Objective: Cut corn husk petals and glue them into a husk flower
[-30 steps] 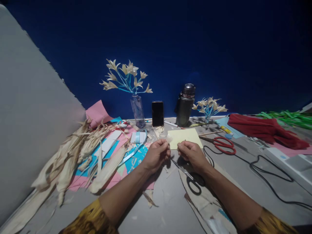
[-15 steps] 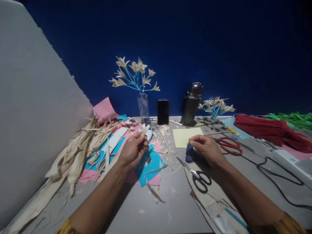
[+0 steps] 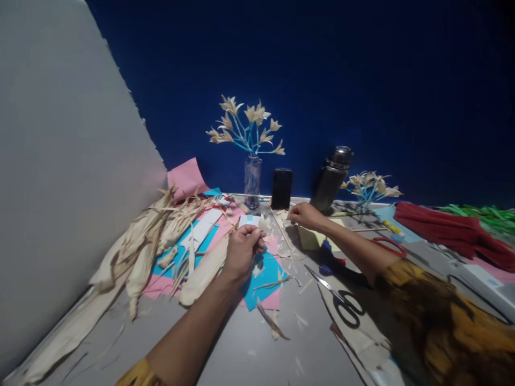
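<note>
My left hand pinches a small cream flower of dried-husk petals between thumb and fingers, above the blue and pink paper sheets. Farther forward, my right hand reaches over the yellow paper, its fingers closed together beside a little pile of cream petal pieces. Whether a piece is between those fingertips I cannot make out. Under my right forearm lies a dark blue tool, partly hidden. Black-handled scissors lie open nearer to me.
Dried husks heap up at left. Along the back stand a glass vase of husk flowers, a phone, a dark flask and a smaller bunch of flowers. Red cloth and red-handled scissors lie at right.
My right hand has moved forward and left, from the yellow paper's near edge to the petal pile. My left hand still holds the flower. The view has turned slightly left.
</note>
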`<action>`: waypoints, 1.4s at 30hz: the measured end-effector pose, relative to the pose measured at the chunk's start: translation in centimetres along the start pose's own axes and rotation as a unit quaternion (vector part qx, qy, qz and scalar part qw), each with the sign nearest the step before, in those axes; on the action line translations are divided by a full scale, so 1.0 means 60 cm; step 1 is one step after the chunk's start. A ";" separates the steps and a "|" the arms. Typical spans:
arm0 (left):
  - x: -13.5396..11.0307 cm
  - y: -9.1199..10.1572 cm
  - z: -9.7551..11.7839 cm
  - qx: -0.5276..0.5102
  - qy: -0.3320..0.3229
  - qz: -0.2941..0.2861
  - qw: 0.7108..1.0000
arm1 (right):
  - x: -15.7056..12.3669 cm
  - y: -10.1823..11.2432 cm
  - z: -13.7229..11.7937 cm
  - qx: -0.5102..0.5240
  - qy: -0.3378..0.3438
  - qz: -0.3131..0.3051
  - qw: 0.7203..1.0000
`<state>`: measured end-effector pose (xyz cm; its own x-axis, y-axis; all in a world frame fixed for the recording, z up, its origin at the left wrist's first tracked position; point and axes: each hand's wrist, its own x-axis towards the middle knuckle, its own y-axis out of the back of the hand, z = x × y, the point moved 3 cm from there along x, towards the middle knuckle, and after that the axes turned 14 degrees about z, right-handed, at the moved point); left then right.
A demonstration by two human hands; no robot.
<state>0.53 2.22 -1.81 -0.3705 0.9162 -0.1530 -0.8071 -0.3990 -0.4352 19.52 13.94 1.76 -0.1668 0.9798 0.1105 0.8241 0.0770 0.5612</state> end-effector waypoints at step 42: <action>-0.034 -0.019 -0.008 0.028 0.070 -0.083 0.994 | -0.225 0.011 0.004 -0.051 0.040 -0.097 0.993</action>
<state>2.44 0.86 -1.42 -0.1655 0.9644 -0.2062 -0.8774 -0.2394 -0.4157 22.48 0.82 0.44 -0.3627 0.9303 0.0555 0.7142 0.2392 0.6578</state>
